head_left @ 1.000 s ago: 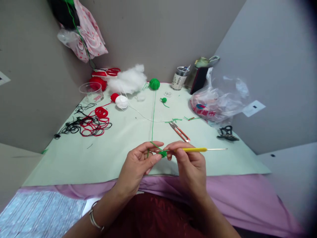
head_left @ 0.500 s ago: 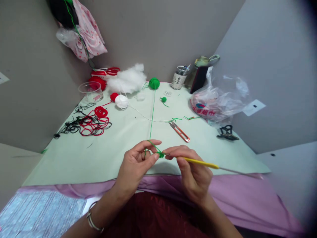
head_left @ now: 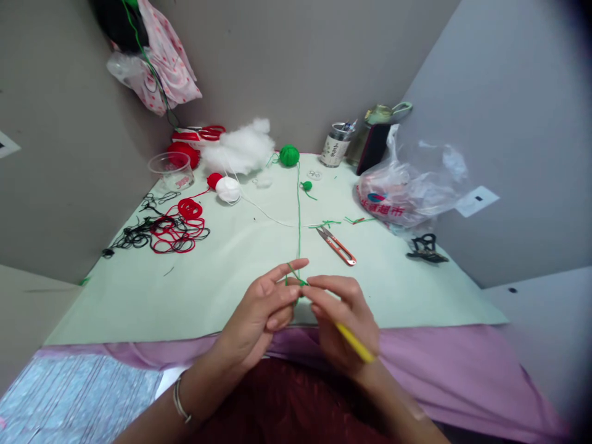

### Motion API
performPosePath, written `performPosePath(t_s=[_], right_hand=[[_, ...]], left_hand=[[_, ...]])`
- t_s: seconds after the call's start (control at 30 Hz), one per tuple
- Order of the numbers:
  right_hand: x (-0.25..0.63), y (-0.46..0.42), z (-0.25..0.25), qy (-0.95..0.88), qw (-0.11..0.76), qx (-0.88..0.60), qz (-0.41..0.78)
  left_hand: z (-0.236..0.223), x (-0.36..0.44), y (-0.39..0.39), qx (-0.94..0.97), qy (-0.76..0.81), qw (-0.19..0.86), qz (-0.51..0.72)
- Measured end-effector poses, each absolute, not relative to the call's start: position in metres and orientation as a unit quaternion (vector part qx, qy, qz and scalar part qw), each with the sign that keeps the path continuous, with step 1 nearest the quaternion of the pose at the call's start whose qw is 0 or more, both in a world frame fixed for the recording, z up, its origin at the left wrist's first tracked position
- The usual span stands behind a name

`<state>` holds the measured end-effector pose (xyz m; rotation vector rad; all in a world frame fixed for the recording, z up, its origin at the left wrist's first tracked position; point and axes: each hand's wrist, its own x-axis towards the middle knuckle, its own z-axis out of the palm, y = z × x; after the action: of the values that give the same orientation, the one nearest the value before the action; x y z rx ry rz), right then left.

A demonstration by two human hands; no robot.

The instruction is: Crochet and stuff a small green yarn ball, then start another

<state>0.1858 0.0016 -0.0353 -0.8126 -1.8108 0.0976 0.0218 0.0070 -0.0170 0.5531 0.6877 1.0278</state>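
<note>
My left hand (head_left: 266, 305) pinches a small piece of green crochet (head_left: 300, 295) between thumb and fingers, its index finger stretched out with green yarn looped over it. That yarn (head_left: 298, 216) runs back across the table to a green ball (head_left: 289, 156). In my right hand (head_left: 346, 317) is a crochet hook with a yellow handle (head_left: 354, 343), slanting down toward my wrist. Its tip meets the green work and is hidden by the fingers. Both hands nearly touch, just above the near edge of the table.
Orange thread snips (head_left: 340, 248) lie beyond my right hand. Tangled black and red yarn (head_left: 180, 231) spreads at the left. White stuffing (head_left: 240, 148), a clear plastic cup (head_left: 172, 172) and a jar of pens (head_left: 336, 147) stand at the back. A plastic bag (head_left: 407, 188) and black hair clip (head_left: 426, 248) are rightward.
My right hand has moved slightly left, and the hook handle has swung from nearly level to steeply slanted. The strand to the green ball has shifted right and hangs looser.
</note>
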Motion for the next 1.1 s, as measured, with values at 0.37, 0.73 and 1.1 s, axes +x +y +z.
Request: performPosePath(t_s=[0.37, 0.73, 1.1], right_hand=[[0.178, 0.006, -0.035, -0.7, 0.589, -0.352, 0.197], [0.183, 0.006, -0.029, -0.631, 0.635, -0.354, 0.271], [0.185, 0.011, -0.034, -0.591, 0.628, -0.328, 0.386]], left_hand=[[-0.017, 0.029, 0.006, 0.311, 0.358, 0.699, 0.535], [-0.018, 0.025, 0.011, 0.262, 0.338, 0.736, 0.525], [-0.022, 0.026, 0.005, 0.344, 0.369, 0.68, 0.532]])
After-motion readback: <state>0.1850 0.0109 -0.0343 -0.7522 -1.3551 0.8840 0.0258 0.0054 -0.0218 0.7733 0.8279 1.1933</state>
